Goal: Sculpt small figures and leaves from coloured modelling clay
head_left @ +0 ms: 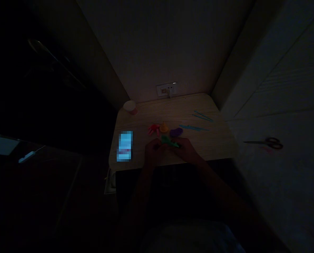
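In dim light, a soft-looking green piece (169, 141) is held low over the front of a small wooden table; its kind is hard to make out. My right hand (186, 149) is closed on its right end. My left hand (153, 150) has curled fingers at its left end and seems to grip it, though the fingertips are dark. Just beyond my hands lie a red shape with pink leg-like parts (154, 129), an orange-yellow piece with a pointed top (164, 127) and a smooth purple lump (176, 132).
A lit phone (124, 146) lies at the left of the wooden tabletop (212, 146). Behind it stands a paper cup (130, 107). Thin blue sticks (194, 127) lie at the right. Scissors (265, 142) rest on a pale surface farther right. A wall socket (167, 90) is behind.
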The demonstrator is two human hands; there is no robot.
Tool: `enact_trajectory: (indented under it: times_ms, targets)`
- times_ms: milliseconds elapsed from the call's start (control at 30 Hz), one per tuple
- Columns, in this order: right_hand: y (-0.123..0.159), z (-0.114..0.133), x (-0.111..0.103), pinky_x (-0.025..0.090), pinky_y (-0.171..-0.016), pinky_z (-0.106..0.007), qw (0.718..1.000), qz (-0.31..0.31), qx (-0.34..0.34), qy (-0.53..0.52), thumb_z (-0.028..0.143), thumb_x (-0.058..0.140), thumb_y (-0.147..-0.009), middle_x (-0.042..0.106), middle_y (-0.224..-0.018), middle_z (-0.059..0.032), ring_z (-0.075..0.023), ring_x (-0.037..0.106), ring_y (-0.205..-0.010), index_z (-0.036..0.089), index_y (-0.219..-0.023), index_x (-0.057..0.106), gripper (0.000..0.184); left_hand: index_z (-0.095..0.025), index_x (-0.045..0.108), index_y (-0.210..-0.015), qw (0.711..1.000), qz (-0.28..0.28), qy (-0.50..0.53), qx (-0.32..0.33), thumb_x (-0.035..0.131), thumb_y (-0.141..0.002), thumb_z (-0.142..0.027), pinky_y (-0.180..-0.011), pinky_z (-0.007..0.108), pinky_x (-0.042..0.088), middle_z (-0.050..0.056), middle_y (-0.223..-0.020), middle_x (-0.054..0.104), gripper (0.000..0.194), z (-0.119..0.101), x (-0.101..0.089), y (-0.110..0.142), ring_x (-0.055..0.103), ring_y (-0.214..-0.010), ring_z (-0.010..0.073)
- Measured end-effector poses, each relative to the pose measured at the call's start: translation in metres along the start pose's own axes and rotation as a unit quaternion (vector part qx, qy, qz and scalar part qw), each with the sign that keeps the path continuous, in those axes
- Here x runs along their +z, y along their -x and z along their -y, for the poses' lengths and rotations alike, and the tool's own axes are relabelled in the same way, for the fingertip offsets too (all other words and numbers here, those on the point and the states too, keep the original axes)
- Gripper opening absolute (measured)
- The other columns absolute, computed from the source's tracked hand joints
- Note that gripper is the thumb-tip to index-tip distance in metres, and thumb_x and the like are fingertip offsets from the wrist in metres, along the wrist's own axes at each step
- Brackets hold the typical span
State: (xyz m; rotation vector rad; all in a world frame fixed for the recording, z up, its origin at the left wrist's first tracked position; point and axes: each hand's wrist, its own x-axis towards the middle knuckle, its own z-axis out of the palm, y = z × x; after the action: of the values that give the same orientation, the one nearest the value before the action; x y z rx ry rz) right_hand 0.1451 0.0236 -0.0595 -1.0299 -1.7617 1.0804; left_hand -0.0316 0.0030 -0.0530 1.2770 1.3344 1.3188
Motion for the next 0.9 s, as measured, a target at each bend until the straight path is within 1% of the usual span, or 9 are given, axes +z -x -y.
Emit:
enact_trajectory:
  times_ms: [133,200,267,333,433,533,633,733,900]
  targets:
    - [0.0019,-0.0029,-0.0012,0.037,-0.058,-0.027,0.998,0.012,0.038,-0.042,0.059,0.074,-0.083,0.057,-0.065,0.0011,-0.0152,0.049,-0.062,0.019,-0.072,0.068,0.042,-0.020,0.051,-0.054,1.000,-0.003,0.008,0.000,0.086,-0.067,-0.044,-0.055,0.023,0.036,-0.005,-0.057,0.050,0.044,0.0011,-0.0014,-0.0019,0.044,-0.057,0.0104]
    - [0.0028,-0.0041,-0.0013,0.036,-0.055,-0.026,0.996,0.019,0.058,-0.062,0.058,0.074,-0.082,0.058,-0.064,0.0011,-0.0144,0.048,-0.059,0.019,-0.073,0.068,0.041,-0.020,0.054,-0.058,1.000,-0.002,0.015,0.002,0.086,-0.067,-0.050,-0.057,0.024,0.040,-0.003,-0.060,0.054,0.044,0.0014,-0.0017,-0.0041,0.049,-0.059,0.0119]
    - [0.0032,-0.0042,-0.0014,0.036,-0.055,-0.026,0.995,0.035,0.064,-0.065,0.057,0.073,-0.084,0.059,-0.063,0.0012,-0.0142,0.049,-0.058,0.019,-0.075,0.069,0.039,-0.020,0.061,-0.067,1.000,0.000,0.022,0.004,0.084,-0.070,-0.057,-0.061,0.027,0.046,-0.001,-0.066,0.061,0.043,0.0012,-0.0013,-0.0062,0.055,-0.064,0.0146]
    - [0.0028,-0.0034,-0.0012,0.037,-0.056,-0.026,0.996,0.061,0.047,-0.043,0.053,0.071,-0.086,0.060,-0.063,0.0013,-0.0147,0.050,-0.059,0.019,-0.074,0.069,0.036,-0.020,0.067,-0.074,1.000,0.008,0.025,0.005,0.083,-0.070,-0.061,-0.066,0.029,0.050,0.002,-0.073,0.067,0.044,0.0010,-0.0004,-0.0070,0.060,-0.069,0.0172]
    - [0.0012,-0.0017,-0.0004,0.038,-0.061,-0.027,0.996,0.089,0.004,0.007,0.048,0.072,-0.087,0.064,-0.065,0.0011,-0.0157,0.053,-0.062,0.020,-0.077,0.072,0.030,-0.019,0.070,-0.074,1.000,0.012,0.015,0.004,0.088,-0.065,-0.053,-0.070,0.030,0.051,0.001,-0.075,0.068,0.039,0.0015,0.0006,-0.0050,0.062,-0.074,0.0185]
    - [-0.0005,-0.0007,0.0008,0.038,-0.064,-0.028,0.996,0.076,-0.006,0.041,0.048,0.077,-0.085,0.066,-0.069,0.0001,-0.0165,0.055,-0.065,0.020,-0.079,0.072,0.029,-0.019,0.069,-0.070,1.000,-0.012,0.006,-0.001,0.086,-0.068,-0.046,-0.068,0.028,0.049,-0.002,-0.071,0.063,0.032,0.0031,-0.0002,-0.0021,0.058,-0.071,0.0162]
    - [-0.0012,-0.0003,0.0017,0.035,-0.060,-0.027,0.998,0.039,0.008,0.048,0.048,0.078,-0.084,0.061,-0.065,0.0012,-0.0149,0.051,-0.063,0.019,-0.073,0.068,0.032,-0.019,0.066,-0.066,0.999,-0.032,0.005,-0.015,0.082,-0.070,-0.042,-0.063,0.026,0.044,-0.003,-0.066,0.059,0.029,0.0040,-0.0019,-0.0012,0.053,-0.065,0.0136]
    - [-0.0013,-0.0001,0.0019,0.032,-0.058,-0.027,0.999,0.025,0.014,0.026,0.050,0.077,-0.084,0.057,-0.062,0.0024,-0.0132,0.047,-0.060,0.019,-0.070,0.066,0.036,-0.018,0.063,-0.061,0.999,-0.045,0.008,-0.025,0.083,-0.067,-0.040,-0.059,0.025,0.041,-0.004,-0.061,0.056,0.030,0.0031,-0.0026,-0.0017,0.049,-0.061,0.0117]
    - [-0.0011,-0.0006,0.0010,0.030,-0.054,-0.026,0.999,0.021,0.033,-0.020,0.064,0.076,-0.080,0.053,-0.057,0.0033,-0.0120,0.044,-0.056,0.019,-0.064,0.065,0.049,-0.018,0.061,-0.058,0.997,-0.062,0.024,-0.033,0.085,-0.063,-0.040,-0.055,0.023,0.039,-0.006,-0.057,0.053,0.033,0.0021,-0.0027,-0.0025,0.047,-0.058,0.0103]
